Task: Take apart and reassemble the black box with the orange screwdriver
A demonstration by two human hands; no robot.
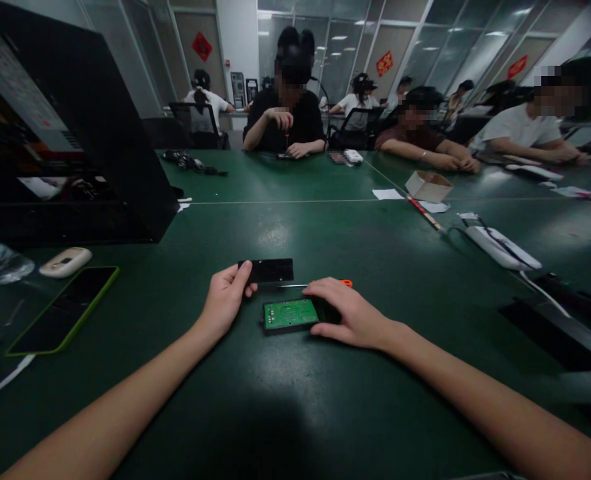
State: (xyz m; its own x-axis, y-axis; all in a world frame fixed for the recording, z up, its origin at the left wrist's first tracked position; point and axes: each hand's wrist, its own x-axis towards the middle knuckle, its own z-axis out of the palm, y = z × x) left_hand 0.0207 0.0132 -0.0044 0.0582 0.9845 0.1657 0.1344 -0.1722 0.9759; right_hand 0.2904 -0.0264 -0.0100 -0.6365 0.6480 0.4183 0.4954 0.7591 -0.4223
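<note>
Across a green table (175,413) in a busy workroom, my two hands worked on a small black case (329,311) that lay open before me. My left hand (225,290) held a flat black cover (273,270) clear of it, thumb clamped on top and fingers curled beneath. My right hand (348,310) was closed around the case's right end, thumb along the near edge, fingers over the far one. The case sat flat near the middle of the table, its green board (289,315) bare and facing up. By my judgement the opening was done: cover and case were apart, and the board looked to be seated in its shell. Anything to be done to the board, and the refitting of the cover, appeared to be left; whether any screws were out, I could not tell. Just beyond my right fingers lay a screwdriver (346,283), its orange handle half hidden and neither hand using it. A phone (65,310) rested off to my left, a white power strip (503,247) to my right, and a co-worker (280,120) opposite held a red-handled tool (288,123) upright.
</note>
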